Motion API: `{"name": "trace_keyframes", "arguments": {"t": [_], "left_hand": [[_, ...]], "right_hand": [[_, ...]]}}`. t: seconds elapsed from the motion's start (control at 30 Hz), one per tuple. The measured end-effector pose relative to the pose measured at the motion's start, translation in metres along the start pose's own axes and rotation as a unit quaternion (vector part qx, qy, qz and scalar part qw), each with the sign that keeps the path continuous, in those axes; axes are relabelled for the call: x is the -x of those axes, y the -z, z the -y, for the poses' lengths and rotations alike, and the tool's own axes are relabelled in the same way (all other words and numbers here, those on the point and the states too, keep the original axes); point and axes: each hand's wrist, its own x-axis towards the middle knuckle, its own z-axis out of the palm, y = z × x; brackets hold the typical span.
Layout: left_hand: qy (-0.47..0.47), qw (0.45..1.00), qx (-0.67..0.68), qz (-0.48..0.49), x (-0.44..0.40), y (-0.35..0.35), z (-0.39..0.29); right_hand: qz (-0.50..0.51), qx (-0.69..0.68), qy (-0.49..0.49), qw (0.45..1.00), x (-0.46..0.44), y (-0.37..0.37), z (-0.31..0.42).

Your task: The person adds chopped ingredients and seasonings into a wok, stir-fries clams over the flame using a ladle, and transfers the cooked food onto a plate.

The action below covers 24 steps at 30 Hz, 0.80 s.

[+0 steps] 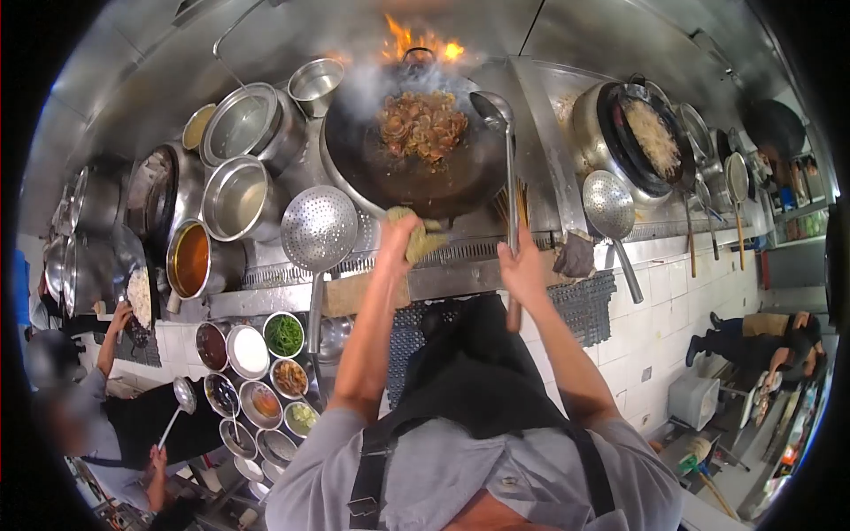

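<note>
My left hand [398,241] is closed around a yellowish-green cloth [427,239] at the near edge of a large dark wok [350,146]. The cloth hides the part of the wok under my fingers. Sliced brown food [421,128], possibly clams in sauce, sits in the upper middle of the wok and smokes. In my right hand [524,268] is a long-handled metal ladle [511,168], gripped near its wooden end. The ladle's bowl is at the wok's right rim, above the food's level. Flames [425,42] rise behind the far rim.
A perforated strainer [319,228] and several metal pots [237,198] stand left. Another strainer [608,203] lies right, near a second wok [651,133] with pale food. Ingredient bowls [285,334] sit lower left. A co-worker [133,416] holding a ladle works at left; another person stands far right.
</note>
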Motion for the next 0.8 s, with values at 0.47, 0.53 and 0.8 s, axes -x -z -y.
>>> {"name": "trace_keyframes", "arguments": {"t": [0.47, 0.53, 0.8], "left_hand": [[0.061, 0.997, 0.045, 0.01, 0.051, 0.031, 0.016], [0.083, 0.993, 0.083, -0.004, 0.066, 0.038, 0.035], [0.072, 0.993, 0.088, -0.028, 0.073, 0.058, 0.082]], "right_hand": [[0.31, -0.717, -0.393, 0.484, 0.005, 0.03, 0.08], [0.345, -0.711, -0.394, 0.47, 0.018, 0.043, 0.065], [0.426, -0.555, -0.387, 0.601, 0.028, 0.065, 0.022]]}}
